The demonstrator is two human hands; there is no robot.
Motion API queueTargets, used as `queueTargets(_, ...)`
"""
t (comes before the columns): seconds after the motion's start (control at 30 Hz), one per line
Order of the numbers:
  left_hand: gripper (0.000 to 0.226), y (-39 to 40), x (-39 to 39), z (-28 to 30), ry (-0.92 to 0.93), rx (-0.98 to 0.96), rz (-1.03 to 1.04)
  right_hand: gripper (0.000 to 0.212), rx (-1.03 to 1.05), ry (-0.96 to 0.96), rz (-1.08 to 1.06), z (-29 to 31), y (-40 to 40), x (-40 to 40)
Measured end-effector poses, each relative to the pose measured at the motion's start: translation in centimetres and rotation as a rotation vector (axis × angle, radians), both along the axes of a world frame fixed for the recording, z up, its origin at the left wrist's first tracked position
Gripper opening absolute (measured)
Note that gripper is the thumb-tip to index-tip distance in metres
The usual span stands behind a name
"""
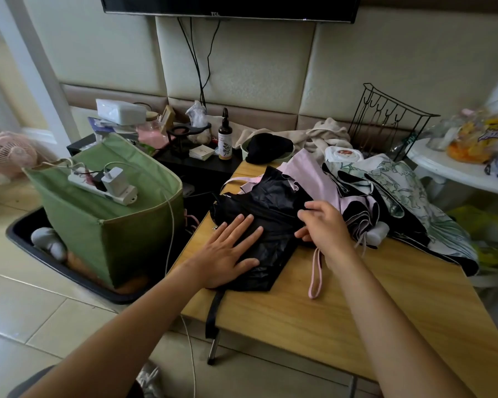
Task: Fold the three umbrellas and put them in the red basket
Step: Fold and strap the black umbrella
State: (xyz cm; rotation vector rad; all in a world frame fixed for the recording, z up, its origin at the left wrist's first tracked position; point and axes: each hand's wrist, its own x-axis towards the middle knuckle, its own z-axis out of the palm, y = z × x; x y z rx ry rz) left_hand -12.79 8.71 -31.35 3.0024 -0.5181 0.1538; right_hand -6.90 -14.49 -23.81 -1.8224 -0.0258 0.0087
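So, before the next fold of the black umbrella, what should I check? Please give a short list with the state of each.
1. Left hand flat on the black umbrella, pinning it: ok.
2. Right hand gripping the fabric: cannot tell, fingers curl at its edge.
3. Umbrella fully on the table: not ok, its strap hangs over the edge.
4. Pink umbrella clear of it: not ok, they overlap.
5. Red basket in reach: cannot tell, not in view.

The black umbrella (259, 225) is thin, crinkled cloth with a faint sheen — the pink umbrella (316, 179) beside it looks matt. Both lie on a smooth wood-grain table (342, 317). To the left, a green bin (112, 225) of matt woven fabric carries a glossy white plastic power strip (104, 188).
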Motion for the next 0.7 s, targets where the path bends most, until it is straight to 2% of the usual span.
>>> queueTargets(0.13, 0.071, 0.0, -0.1, 0.1, 0.014, -0.010, -0.006, 0.054, 0.150, 0.118, 0.004, 0.3, 1.5, 0.3)
queueTargets(0.23, 0.072, 0.0, -0.1, 0.2, 0.026, -0.006, -0.006, 0.064, 0.171, 0.105, 0.006, -0.3, 2.9, 0.8)
queueTargets(0.43, 0.073, -0.1, 0.1, 0.1, 0.044, 0.003, 0.002, 0.043, 0.127, 0.037, -0.003, -0.9, 3.4, 1.1)
queueTargets(0.6, 0.073, -0.1, 0.1, 0.2, 0.068, -0.026, 0.002, 0.017, 0.173, -0.030, 0.182, 0.8, 2.3, -0.6)
queueTargets(0.7, 0.075, 0.0, 0.3, 0.6, 0.115, -0.147, 0.015, 0.009, 0.125, -0.070, 0.348, 1.5, 1.7, -1.9)
